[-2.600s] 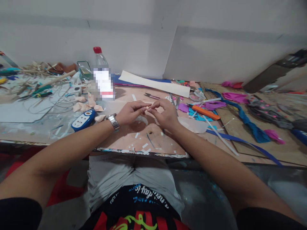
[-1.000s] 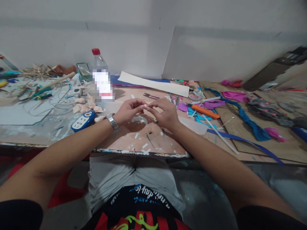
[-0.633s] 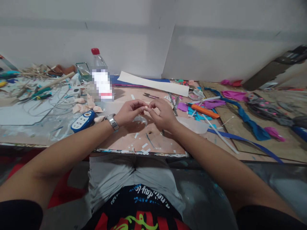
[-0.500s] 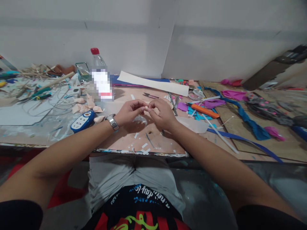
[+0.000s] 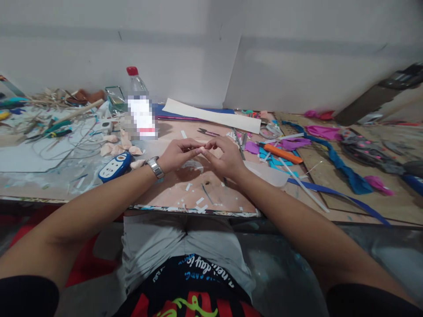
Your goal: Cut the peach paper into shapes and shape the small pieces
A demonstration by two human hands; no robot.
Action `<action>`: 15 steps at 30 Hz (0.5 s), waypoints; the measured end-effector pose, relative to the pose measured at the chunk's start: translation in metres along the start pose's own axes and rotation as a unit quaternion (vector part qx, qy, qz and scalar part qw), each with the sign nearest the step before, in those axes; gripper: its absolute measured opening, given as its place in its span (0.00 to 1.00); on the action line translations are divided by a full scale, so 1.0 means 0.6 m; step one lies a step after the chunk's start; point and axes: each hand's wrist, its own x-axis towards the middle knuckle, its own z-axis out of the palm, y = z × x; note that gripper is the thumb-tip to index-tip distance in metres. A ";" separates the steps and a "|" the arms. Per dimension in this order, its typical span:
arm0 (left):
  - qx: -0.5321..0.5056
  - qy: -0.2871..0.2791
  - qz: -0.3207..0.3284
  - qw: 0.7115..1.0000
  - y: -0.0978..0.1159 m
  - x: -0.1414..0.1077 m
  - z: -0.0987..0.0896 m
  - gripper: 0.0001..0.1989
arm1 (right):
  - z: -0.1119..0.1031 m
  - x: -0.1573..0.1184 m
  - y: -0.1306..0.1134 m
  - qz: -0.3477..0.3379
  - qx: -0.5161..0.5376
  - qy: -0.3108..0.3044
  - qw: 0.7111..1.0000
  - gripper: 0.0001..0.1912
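Over the middle of the bench, my left hand (image 5: 182, 155) and my right hand (image 5: 224, 156) meet fingertip to fingertip. Both are closed in a pinch on a small pale peach-coloured piece (image 5: 202, 150), mostly hidden by the fingers; I cannot make out its exact kind. A silver watch (image 5: 154, 167) is on my left wrist. Left of that wrist lie several crumpled peach-coloured pieces (image 5: 107, 149), paper-like in look, around a blue and white power socket (image 5: 115, 166). Beneath my right forearm is a translucent whitish sheet (image 5: 269, 173).
A red-capped bottle (image 5: 132, 72) with a blurred front stands behind my left hand. Pliers (image 5: 56, 134) lie at left, a cream strip (image 5: 211, 116) at the back. An orange cutter (image 5: 283, 153), purple paper scraps (image 5: 295, 143) and a blue ribbon (image 5: 340, 193) lie at right.
My fingertips have shifted slightly around the small piece, and the left fingers look a little straighter. Less of the piece shows. Everything on the bench stays in place.
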 end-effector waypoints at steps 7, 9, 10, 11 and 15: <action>-0.010 -0.017 0.006 1.000 0.006 0.001 0.000 0.20 | 0.000 0.000 0.004 0.001 0.003 0.008 1.000 0.17; -0.020 -0.023 -0.003 1.000 0.005 0.001 0.001 0.20 | 0.000 0.000 0.004 0.007 -0.002 0.008 1.000 0.18; -0.026 -0.028 -0.008 0.999 0.004 0.000 0.001 0.21 | 0.000 0.000 0.004 0.009 -0.004 0.007 1.000 0.19; -0.031 -0.031 -0.014 0.999 0.003 0.000 0.001 0.21 | 0.000 0.000 0.004 0.011 -0.005 0.005 1.000 0.19; -0.032 -0.028 -0.026 0.999 -0.001 -0.003 0.002 0.21 | 0.002 -0.001 0.004 0.009 -0.006 0.007 1.000 0.15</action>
